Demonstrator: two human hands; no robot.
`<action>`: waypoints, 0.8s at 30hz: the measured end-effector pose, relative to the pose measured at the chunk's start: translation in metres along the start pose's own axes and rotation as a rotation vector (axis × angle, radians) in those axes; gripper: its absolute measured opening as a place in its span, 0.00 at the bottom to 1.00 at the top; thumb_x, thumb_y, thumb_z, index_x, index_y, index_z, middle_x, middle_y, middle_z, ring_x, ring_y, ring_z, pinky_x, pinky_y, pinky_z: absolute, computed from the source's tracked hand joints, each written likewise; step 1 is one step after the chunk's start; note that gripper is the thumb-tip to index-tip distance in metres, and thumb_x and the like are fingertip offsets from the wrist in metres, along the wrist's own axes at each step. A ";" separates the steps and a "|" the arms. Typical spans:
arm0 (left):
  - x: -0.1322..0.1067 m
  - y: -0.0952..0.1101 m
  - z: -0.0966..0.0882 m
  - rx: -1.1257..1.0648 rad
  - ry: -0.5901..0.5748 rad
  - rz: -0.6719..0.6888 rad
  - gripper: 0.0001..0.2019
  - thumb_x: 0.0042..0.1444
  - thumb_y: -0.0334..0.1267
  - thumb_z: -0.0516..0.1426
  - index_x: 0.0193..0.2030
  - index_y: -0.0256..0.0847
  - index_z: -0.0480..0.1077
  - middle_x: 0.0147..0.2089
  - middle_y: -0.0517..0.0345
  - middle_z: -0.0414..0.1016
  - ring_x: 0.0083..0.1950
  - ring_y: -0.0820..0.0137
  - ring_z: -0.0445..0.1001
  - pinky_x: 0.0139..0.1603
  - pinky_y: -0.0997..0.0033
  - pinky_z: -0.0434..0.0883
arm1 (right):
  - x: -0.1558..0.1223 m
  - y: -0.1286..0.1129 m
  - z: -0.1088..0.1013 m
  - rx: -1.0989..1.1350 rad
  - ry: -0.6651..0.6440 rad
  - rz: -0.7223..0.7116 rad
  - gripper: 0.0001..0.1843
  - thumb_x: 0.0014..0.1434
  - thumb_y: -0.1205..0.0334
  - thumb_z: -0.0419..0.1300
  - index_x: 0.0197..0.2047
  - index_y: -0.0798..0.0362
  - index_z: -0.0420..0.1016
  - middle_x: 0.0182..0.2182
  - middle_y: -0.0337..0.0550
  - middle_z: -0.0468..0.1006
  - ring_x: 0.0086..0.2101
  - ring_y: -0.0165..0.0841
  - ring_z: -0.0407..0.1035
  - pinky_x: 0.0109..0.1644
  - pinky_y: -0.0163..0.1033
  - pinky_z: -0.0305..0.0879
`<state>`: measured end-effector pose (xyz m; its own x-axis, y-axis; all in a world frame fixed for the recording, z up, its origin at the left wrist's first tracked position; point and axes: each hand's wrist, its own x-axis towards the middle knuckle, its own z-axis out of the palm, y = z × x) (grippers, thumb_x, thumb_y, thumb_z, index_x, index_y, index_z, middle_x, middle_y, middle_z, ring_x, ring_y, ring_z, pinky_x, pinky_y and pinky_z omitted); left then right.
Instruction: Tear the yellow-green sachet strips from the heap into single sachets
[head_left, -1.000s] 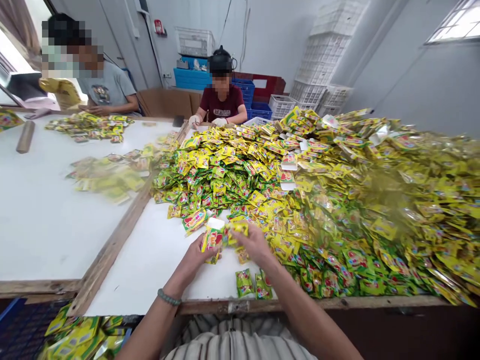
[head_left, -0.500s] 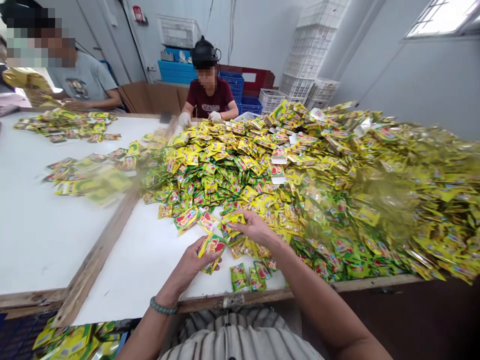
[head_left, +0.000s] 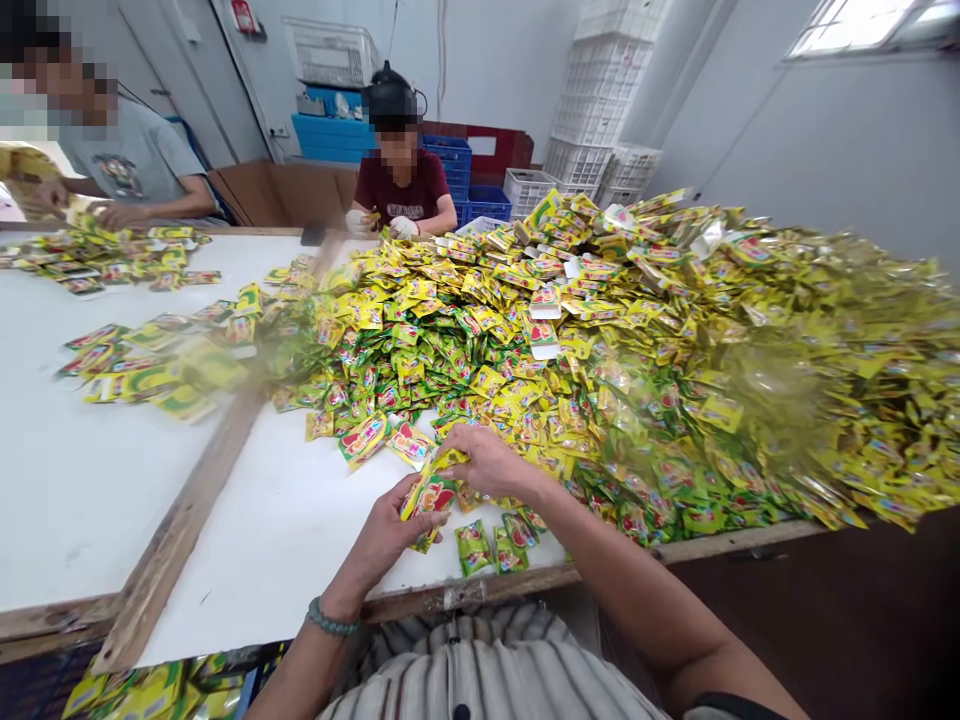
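Observation:
My left hand [head_left: 390, 535] is closed round a small stack of yellow-green sachets [head_left: 428, 498], held just above the white table [head_left: 285, 540]. My right hand [head_left: 487, 462] pinches one yellow sachet [head_left: 444, 461] at the near edge of the big pile of sachets [head_left: 600, 360] and touches the top of the stack in my left hand. Three loose green sachets [head_left: 491, 545] lie on the table just below my hands, near the front edge.
A wooden strip [head_left: 184, 530] divides my table from the left table, where more sachets [head_left: 150, 350] lie scattered. A person in a maroon shirt [head_left: 401, 190] works at the far end; another in grey [head_left: 127, 165] sits far left. White and blue crates [head_left: 592, 130] stand behind.
My right hand reached into the pile edge, took a sachet, and has come back toward the stack in my left hand. The view has shifted slightly to the right and nearer.

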<state>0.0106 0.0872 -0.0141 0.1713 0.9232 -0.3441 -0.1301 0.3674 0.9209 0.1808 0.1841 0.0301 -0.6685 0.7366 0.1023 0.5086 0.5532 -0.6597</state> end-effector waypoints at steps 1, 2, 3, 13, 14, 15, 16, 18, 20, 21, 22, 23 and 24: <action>0.000 0.000 0.000 -0.004 -0.001 -0.012 0.26 0.42 0.43 0.68 0.49 0.41 0.68 0.33 0.61 0.75 0.29 0.71 0.74 0.32 0.69 0.75 | 0.000 -0.001 0.001 0.018 -0.008 0.018 0.08 0.50 0.67 0.68 0.37 0.52 0.79 0.31 0.39 0.74 0.34 0.31 0.67 0.39 0.35 0.61; 0.000 0.000 -0.001 -0.012 -0.003 -0.025 0.25 0.42 0.43 0.68 0.47 0.41 0.68 0.33 0.61 0.75 0.29 0.71 0.74 0.32 0.69 0.75 | 0.000 -0.002 0.002 0.048 -0.005 0.046 0.11 0.49 0.67 0.68 0.39 0.51 0.78 0.29 0.37 0.73 0.32 0.30 0.66 0.37 0.34 0.60; 0.000 0.001 -0.002 -0.023 -0.005 -0.036 0.25 0.42 0.43 0.68 0.46 0.41 0.69 0.33 0.61 0.75 0.29 0.70 0.75 0.32 0.68 0.75 | -0.001 -0.003 0.002 0.091 0.009 0.076 0.15 0.49 0.66 0.68 0.42 0.51 0.77 0.29 0.36 0.73 0.30 0.29 0.66 0.35 0.33 0.59; -0.003 -0.004 -0.004 -0.089 -0.023 -0.045 0.23 0.40 0.41 0.69 0.43 0.39 0.69 0.34 0.59 0.74 0.32 0.68 0.75 0.32 0.67 0.77 | -0.022 -0.003 0.016 0.144 0.118 0.103 0.08 0.57 0.59 0.62 0.32 0.53 0.78 0.24 0.37 0.75 0.26 0.29 0.66 0.33 0.33 0.58; -0.003 -0.004 -0.004 -0.091 -0.014 -0.047 0.24 0.40 0.41 0.69 0.43 0.39 0.69 0.34 0.59 0.74 0.32 0.68 0.75 0.32 0.67 0.77 | -0.023 -0.004 0.016 0.137 0.151 0.099 0.07 0.58 0.59 0.61 0.34 0.53 0.79 0.27 0.39 0.77 0.30 0.31 0.68 0.37 0.34 0.59; -0.003 -0.004 -0.005 -0.094 -0.004 -0.048 0.24 0.40 0.41 0.69 0.44 0.38 0.68 0.34 0.59 0.74 0.32 0.68 0.75 0.32 0.67 0.77 | -0.025 -0.007 0.017 0.118 0.193 0.096 0.08 0.58 0.59 0.61 0.37 0.52 0.79 0.32 0.42 0.78 0.35 0.33 0.70 0.42 0.37 0.60; -0.003 -0.003 -0.005 -0.097 0.002 -0.045 0.24 0.41 0.41 0.69 0.44 0.38 0.68 0.34 0.59 0.74 0.32 0.69 0.74 0.33 0.67 0.77 | -0.027 -0.009 0.018 0.088 0.223 0.093 0.08 0.59 0.58 0.61 0.38 0.51 0.79 0.35 0.44 0.79 0.41 0.36 0.70 0.47 0.40 0.59; -0.003 -0.002 -0.005 -0.100 -0.011 -0.029 0.24 0.42 0.41 0.69 0.44 0.38 0.68 0.34 0.59 0.74 0.32 0.69 0.74 0.33 0.66 0.77 | -0.030 -0.014 0.021 0.028 0.194 0.092 0.08 0.60 0.57 0.60 0.35 0.50 0.78 0.39 0.45 0.78 0.48 0.39 0.66 0.54 0.45 0.53; -0.003 -0.002 -0.005 -0.089 -0.042 -0.007 0.23 0.43 0.41 0.68 0.45 0.37 0.69 0.34 0.59 0.74 0.32 0.69 0.73 0.32 0.66 0.76 | -0.033 -0.018 0.026 0.017 0.084 0.109 0.12 0.61 0.54 0.58 0.31 0.50 0.78 0.36 0.43 0.77 0.48 0.38 0.66 0.55 0.46 0.51; -0.004 -0.002 -0.004 -0.078 -0.058 -0.002 0.22 0.43 0.41 0.68 0.44 0.37 0.69 0.34 0.59 0.73 0.32 0.69 0.73 0.32 0.67 0.76 | -0.034 -0.019 0.029 0.027 0.030 0.118 0.14 0.62 0.53 0.57 0.30 0.51 0.77 0.35 0.42 0.77 0.46 0.37 0.66 0.54 0.46 0.51; -0.004 -0.003 -0.004 -0.066 -0.076 -0.003 0.22 0.44 0.42 0.67 0.44 0.37 0.69 0.34 0.59 0.73 0.32 0.69 0.73 0.32 0.67 0.76 | -0.035 -0.019 0.032 0.041 -0.014 0.125 0.16 0.62 0.51 0.56 0.29 0.51 0.77 0.33 0.40 0.76 0.43 0.36 0.66 0.53 0.45 0.51; -0.005 -0.003 -0.004 -0.053 -0.094 -0.010 0.21 0.45 0.43 0.67 0.44 0.37 0.69 0.34 0.59 0.73 0.31 0.69 0.72 0.32 0.67 0.76 | -0.036 -0.019 0.034 0.058 -0.046 0.130 0.18 0.62 0.50 0.56 0.28 0.51 0.76 0.31 0.39 0.75 0.42 0.35 0.66 0.53 0.44 0.52; -0.006 -0.003 -0.004 -0.041 -0.113 -0.020 0.21 0.46 0.44 0.66 0.44 0.37 0.69 0.33 0.59 0.74 0.31 0.69 0.73 0.32 0.66 0.75 | -0.036 -0.019 0.036 0.079 -0.054 0.140 0.18 0.62 0.50 0.56 0.27 0.51 0.76 0.30 0.39 0.74 0.40 0.34 0.66 0.52 0.43 0.52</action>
<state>0.0063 0.0813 -0.0151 0.2827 0.8979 -0.3375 -0.1650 0.3921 0.9050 0.1753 0.1332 0.0121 -0.6233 0.7812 -0.0333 0.5558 0.4127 -0.7216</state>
